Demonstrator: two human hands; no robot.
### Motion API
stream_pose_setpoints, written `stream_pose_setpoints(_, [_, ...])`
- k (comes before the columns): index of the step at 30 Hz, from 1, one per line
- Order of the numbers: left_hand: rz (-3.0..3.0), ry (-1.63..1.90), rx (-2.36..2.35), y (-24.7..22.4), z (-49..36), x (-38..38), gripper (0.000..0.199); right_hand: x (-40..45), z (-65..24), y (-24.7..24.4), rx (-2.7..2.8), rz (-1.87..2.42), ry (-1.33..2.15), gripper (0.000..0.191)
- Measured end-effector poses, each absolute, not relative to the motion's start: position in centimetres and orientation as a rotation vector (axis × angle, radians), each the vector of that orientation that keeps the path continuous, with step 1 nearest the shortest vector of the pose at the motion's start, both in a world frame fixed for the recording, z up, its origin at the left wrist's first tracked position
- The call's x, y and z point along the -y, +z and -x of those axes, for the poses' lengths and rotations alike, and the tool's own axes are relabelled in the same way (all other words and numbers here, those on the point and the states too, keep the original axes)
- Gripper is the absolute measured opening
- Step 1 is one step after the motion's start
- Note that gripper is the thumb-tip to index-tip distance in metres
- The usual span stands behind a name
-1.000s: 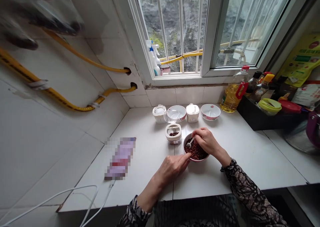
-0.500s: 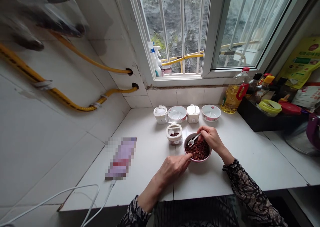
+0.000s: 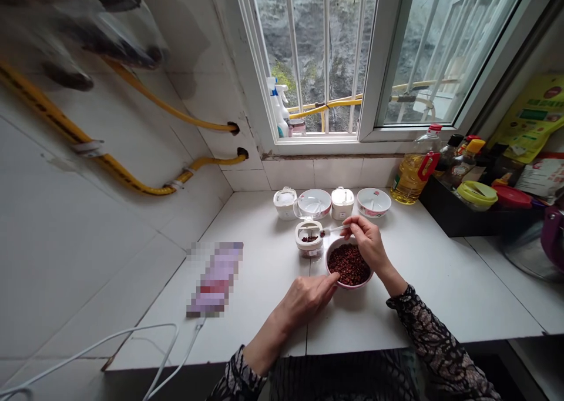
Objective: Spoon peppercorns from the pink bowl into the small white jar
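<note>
My right hand [image 3: 369,245] pinches the handle of a small white spoon [image 3: 337,229]. The spoon's head, with a few dark red bits in it, is at the right edge of an open clear jar with a cream rim [image 3: 304,246]. Some of the same dark red bits lie inside that jar. My left hand [image 3: 306,296] grips the near left side of a pinkish bowl [image 3: 353,287], thumb at its rim. Dark red, peppercorn-like bits [image 3: 348,264] fill the bowl, which sits below my right hand.
Behind stand two lidded white jars [image 3: 285,204] [image 3: 342,203] and two white bowls [image 3: 314,203] [image 3: 373,203]. An oil bottle [image 3: 408,174] and a black box of condiments [image 3: 453,216] are at right. A blurred purple object [image 3: 215,277] with a white cable [image 3: 187,345] lies left.
My right hand has raised the spoon from over the bowl and moved its head up and left to the open jar. My left hand stays on the bowl.
</note>
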State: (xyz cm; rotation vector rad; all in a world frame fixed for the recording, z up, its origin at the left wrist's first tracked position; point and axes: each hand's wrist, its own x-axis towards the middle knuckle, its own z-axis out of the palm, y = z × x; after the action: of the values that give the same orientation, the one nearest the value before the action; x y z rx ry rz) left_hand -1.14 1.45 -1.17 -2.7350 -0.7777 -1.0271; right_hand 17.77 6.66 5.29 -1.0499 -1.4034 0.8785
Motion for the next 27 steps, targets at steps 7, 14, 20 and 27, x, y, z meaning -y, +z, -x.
stream_pose_setpoints(7, [2.723,-1.013,0.767,-1.2,1.2,-1.5,0.024,-6.2,-16.5,4.9,1.987,0.913,0.354,0.024])
stream_pose_setpoints(14, [2.752,-0.992,0.788,-1.4,1.2,-1.6,0.024,-5.8,-18.9,5.7,1.802,1.076,0.306,0.022])
stream_pose_setpoints(20, [2.762,-0.976,0.800,-1.5,1.1,-1.5,0.023,-6.2,-20.0,4.9,1.967,1.135,0.252,0.020])
stream_pose_setpoints(27, [2.735,-1.024,0.795,-1.2,1.0,-1.5,0.022,-6.4,-19.2,4.1,2.002,1.193,0.474,0.023])
